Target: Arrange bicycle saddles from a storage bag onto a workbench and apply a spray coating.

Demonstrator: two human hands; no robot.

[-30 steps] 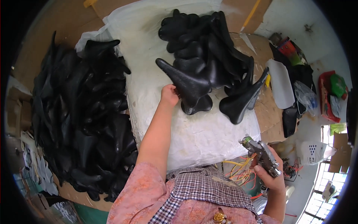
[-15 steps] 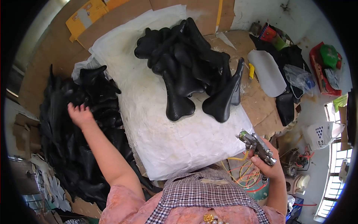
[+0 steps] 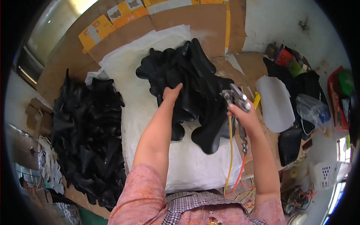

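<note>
Under my left hand [image 3: 171, 93]: black seats [image 3: 187, 80] heaped on the white pad [image 3: 131, 75], fingers pressed on one. Right hand [image 3: 243, 114] clenches the staple gun [image 3: 234, 98] beside them. Big pile [image 3: 88, 138] left untouched.

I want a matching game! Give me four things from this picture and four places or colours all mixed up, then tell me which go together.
Things:
1. left hand
2. right hand
3. big heap of black covers
4. grey flat sheet

Places:
A. on the cardboard at the right
B. holds a metal tool with hoses
C. on the pile of black saddles on the white pad
D. at the far left

Pairs: 1-C, 2-B, 3-D, 4-A
</note>
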